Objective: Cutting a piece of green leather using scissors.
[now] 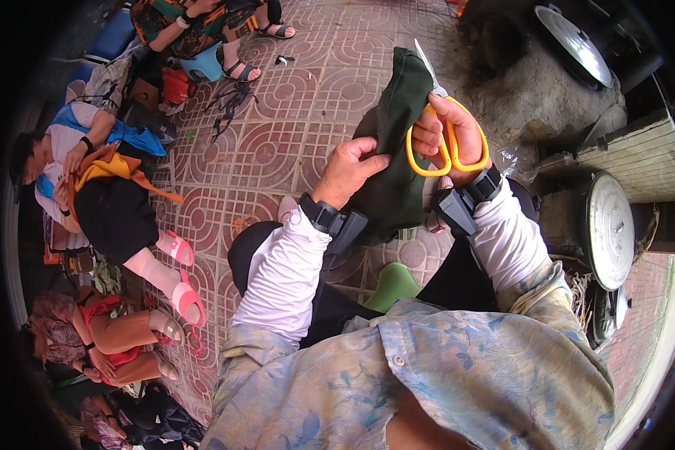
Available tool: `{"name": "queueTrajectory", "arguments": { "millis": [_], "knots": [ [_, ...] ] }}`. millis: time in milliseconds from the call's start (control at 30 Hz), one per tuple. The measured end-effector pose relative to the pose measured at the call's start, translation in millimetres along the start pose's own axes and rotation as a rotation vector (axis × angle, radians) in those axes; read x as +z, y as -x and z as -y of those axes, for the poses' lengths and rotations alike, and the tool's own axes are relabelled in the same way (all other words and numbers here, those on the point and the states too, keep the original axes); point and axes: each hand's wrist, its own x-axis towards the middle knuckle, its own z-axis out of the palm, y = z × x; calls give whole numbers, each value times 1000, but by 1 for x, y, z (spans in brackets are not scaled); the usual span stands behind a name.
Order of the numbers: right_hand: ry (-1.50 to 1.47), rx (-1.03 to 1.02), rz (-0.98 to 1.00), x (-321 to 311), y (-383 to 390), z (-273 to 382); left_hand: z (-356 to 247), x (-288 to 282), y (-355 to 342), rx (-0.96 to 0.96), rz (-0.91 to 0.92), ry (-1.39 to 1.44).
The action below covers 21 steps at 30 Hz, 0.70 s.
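Note:
A dark green cloth (394, 161) hangs in front of me, its top edge reaching up beside the scissor blades. My left hand (349, 171) is closed at the cloth's left edge, thumb and fingers pinching it. In my right hand (456, 133) are scissors with yellow handles (452, 142), the blades pointing up and away and looking closed together. The right fingers pass around the handle loops and lie against the cloth's right side. Whether those fingers also grip the cloth I cannot tell. Black straps with boxes sit on both wrists.
A green stool (394, 285) shows between my legs on the patterned tile floor (277, 142). At right stand a clay stove (514, 97) and lidded pots (609, 229). Several seated people are at left, one holding orange-yellow cloth (109, 169). A light blue stool (202, 63) stands far left.

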Motion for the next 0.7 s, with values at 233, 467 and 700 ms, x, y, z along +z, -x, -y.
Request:
{"name": "queueTrajectory", "arguments": {
  "millis": [233, 467, 700],
  "knots": [
    [12, -23, -5, -9, -2, 9, -17, -3, 10, 84, -42, 472],
    [80, -26, -7, -9, -3, 10, -31, -12, 21, 81, -16, 251],
    [60, -32, -35, -8, -7, 8, -28, -10, 27, -2, 59, 301]
  ]
}}
